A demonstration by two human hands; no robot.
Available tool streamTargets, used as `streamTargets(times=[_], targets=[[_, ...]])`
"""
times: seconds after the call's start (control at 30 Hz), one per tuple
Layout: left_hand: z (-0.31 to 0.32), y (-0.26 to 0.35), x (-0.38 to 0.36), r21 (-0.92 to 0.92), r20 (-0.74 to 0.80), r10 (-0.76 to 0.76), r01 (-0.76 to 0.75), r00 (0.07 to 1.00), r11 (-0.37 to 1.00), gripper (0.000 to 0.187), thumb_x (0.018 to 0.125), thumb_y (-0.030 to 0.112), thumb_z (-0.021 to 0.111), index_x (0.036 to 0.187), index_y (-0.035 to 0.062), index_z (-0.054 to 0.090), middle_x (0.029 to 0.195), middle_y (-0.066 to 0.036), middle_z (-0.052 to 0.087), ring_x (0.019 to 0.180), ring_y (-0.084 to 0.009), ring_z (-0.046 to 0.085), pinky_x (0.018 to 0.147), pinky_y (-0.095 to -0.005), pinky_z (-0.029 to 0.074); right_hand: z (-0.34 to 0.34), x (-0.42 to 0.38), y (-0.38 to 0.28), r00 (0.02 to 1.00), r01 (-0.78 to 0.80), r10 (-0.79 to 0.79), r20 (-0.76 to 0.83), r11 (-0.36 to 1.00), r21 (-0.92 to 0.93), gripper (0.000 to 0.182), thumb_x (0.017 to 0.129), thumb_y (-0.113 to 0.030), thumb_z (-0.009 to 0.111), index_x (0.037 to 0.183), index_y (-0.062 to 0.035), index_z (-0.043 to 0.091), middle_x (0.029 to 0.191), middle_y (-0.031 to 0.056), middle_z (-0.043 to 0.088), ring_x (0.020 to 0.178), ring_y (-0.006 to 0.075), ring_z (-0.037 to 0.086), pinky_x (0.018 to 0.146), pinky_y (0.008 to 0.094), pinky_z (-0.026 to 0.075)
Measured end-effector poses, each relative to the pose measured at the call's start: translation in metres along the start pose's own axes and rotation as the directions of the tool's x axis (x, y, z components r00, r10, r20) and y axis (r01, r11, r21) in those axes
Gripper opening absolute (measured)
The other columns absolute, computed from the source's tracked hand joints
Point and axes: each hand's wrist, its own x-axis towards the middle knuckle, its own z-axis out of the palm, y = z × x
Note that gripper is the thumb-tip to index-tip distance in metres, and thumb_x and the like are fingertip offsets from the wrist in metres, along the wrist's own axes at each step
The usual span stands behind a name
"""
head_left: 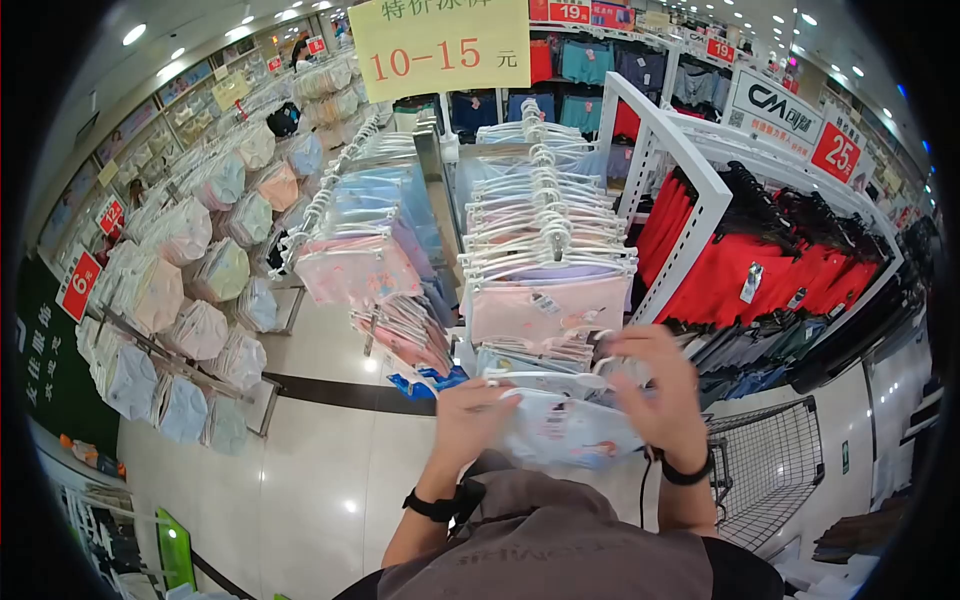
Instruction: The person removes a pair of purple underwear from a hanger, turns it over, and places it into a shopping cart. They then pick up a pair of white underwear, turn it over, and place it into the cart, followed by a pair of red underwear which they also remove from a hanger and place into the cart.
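Note:
A pair of light blue underpants (565,430) with a small print hangs from a white plastic hanger (550,379) in front of my chest. My left hand (472,418) is closed on the left end of the hanger and the waistband. At the right end, my right hand (658,385) is slightly blurred, its fingers curved and apart from the thumb, close beside the hanger's tip and the cloth. Just beyond both hands hangs a row of pink underpants (530,305) on white hangers.
A second row of pink and blue underpants (360,270) hangs to the left. Red garments (740,270) fill a white-framed rack (665,140) at the right. A wire shopping cart (770,470) stands by my right arm. A yellow price sign (440,50) hangs ahead.

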Motion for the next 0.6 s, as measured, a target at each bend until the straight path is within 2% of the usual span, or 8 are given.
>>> streamTargets(times=[0.03,0.1,0.2,0.23,0.27,0.4,0.47,0.6], targets=[[-0.007,0.0,-0.002,-0.036,-0.067,-0.008,0.006,0.998,0.999,0.016,0.079,-0.002,0.073,0.094,-0.0012,0.074,0.089,-0.006,0.07,0.076,-0.0087,0.06,0.064,-0.0247,0.048,-0.008,-0.017,0.012,1.0,0.001,-0.001,-0.003,1.0,-0.007,0.031,0.087,-0.016,0.061,0.113,0.0005,0.058,0.113,0.0183,0.06,0.104,0.0329,0.058,0.092,0.0383,0.044],[-0.027,-0.012,-0.001,0.014,-0.177,0.066,-0.065,0.982,0.998,0.013,0.076,-0.005,0.072,0.089,-0.0029,0.074,0.081,-0.002,0.066,0.074,-0.0072,0.056,0.063,-0.0224,0.045,-0.004,-0.05,0.046,0.927,-0.323,0.328,-0.179,0.945,0.061,0.033,0.091,-0.016,0.057,0.12,0.0002,0.056,0.115,0.0146,0.061,0.106,0.0264,0.058,0.092,0.0349,0.042],[-0.047,-0.023,0.0,0.094,-0.324,0.007,0.025,0.946,0.995,0.005,0.077,-0.005,0.071,0.081,-0.0052,0.071,0.064,0.006,0.046,0.059,-0.0045,0.036,0.053,-0.0235,0.029,0.052,-0.102,0.099,0.846,-0.484,0.523,0.105,0.67,0.563,0.039,0.103,-0.028,0.043,0.129,-0.0006,0.053,0.12,0.0062,0.06,0.11,0.0152,0.054,0.094,0.0319,0.042],[-0.043,-0.008,0.002,0.053,-0.366,0.005,0.015,0.931,0.999,0.004,0.079,-0.003,0.071,0.083,-0.0052,0.072,0.064,0.006,0.041,0.062,-0.0043,0.032,0.053,-0.025,0.025,0.066,-0.112,0.106,0.747,-0.597,0.63,0.211,0.496,0.631,0.04,0.104,-0.031,0.042,0.128,-0.0017,0.054,0.117,0.0036,0.061,0.107,0.0105,0.054,0.091,0.0278,0.043],[-0.047,-0.009,0.004,0.08,-0.338,0.131,-0.11,0.932,0.991,0.008,0.082,0.0,0.071,0.088,-0.0047,0.072,0.069,0.005,0.048,0.066,-0.0046,0.038,0.057,-0.0227,0.029,0.076,-0.114,0.111,0.74,-0.536,0.631,0.232,0.346,0.77,0.04,0.104,-0.034,0.043,0.124,-0.0026,0.057,0.109,0.0021,0.063,0.098,0.0073,0.055,0.087,0.0243,0.045],[-0.049,0.002,0.005,0.026,-0.296,0.204,-0.205,0.933,0.978,0.016,0.085,0.005,0.071,0.097,-0.0054,0.072,0.082,-0.002,0.062,0.074,-0.0073,0.05,0.066,-0.0199,0.037,0.066,-0.082,0.083,0.812,-0.357,0.579,0.077,0.389,0.849,0.032,0.102,-0.029,0.049,0.114,-0.0017,0.06,0.094,-0.0009,0.062,0.084,0.0045,0.055,0.076,0.0219,0.045],[-0.049,0.002,0.007,0.026,-0.284,0.216,-0.218,0.934,0.976,0.016,0.087,0.006,0.07,0.098,-0.0062,0.071,0.087,-0.003,0.065,0.079,-0.009,0.054,0.073,-0.0226,0.04,0.062,-0.08,0.082,0.85,-0.358,0.525,0.028,0.539,0.762,0.022,0.097,-0.02,0.058,0.109,-0.0014,0.061,0.09,-0.0022,0.061,0.081,0.0035,0.054,0.072,0.0207,0.043],[-0.049,-0.007,0.006,-0.001,-0.287,0.159,-0.166,0.945,0.986,0.018,0.09,0.008,0.068,0.098,-0.0079,0.07,0.09,-0.005,0.068,0.081,-0.0108,0.058,0.078,-0.0253,0.044,0.054,-0.091,0.078,0.817,-0.419,0.572,0.071,0.505,0.754,0.016,0.092,-0.015,0.065,0.1,-0.0016,0.063,0.084,-0.0034,0.06,0.077,0.003,0.052,0.07,0.0202,0.042]])
